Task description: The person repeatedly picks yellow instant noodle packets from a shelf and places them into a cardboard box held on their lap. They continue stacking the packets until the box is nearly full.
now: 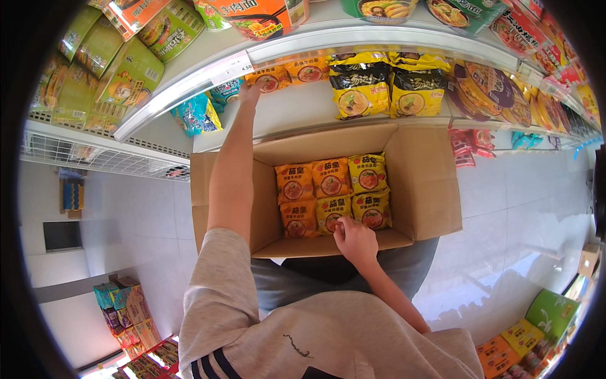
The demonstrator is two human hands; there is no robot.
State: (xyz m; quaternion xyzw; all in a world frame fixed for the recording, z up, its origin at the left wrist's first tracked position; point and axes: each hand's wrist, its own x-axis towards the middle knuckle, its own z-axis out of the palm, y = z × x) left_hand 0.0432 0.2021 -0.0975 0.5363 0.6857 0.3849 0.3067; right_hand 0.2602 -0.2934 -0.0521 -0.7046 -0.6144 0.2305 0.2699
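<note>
My left hand (250, 94) reaches under the shelf edge to an orange instant noodle packet (269, 81); its fingertips are partly hidden there. Another orange packet (308, 71) stands to the right of that one. In front of me an open cardboard carton (326, 138) holds several noodle packets, orange ones (294, 184) mostly at the left and yellow ones (368, 176) at the right. My right hand (357, 241) is over the carton's near side, its curled fingers touching the front middle yellow packet (330, 211). Whether they grip it is unclear.
Yellow-and-black noodle bags (362, 90) stand right on the lower shelf, turquoise bags (196, 115) left. The upper shelf's edge (378, 35), with a price tag (231, 68), overhangs my left hand. Cup noodles (128, 71) fill the upper left. A carton flap (428, 182) sticks out right.
</note>
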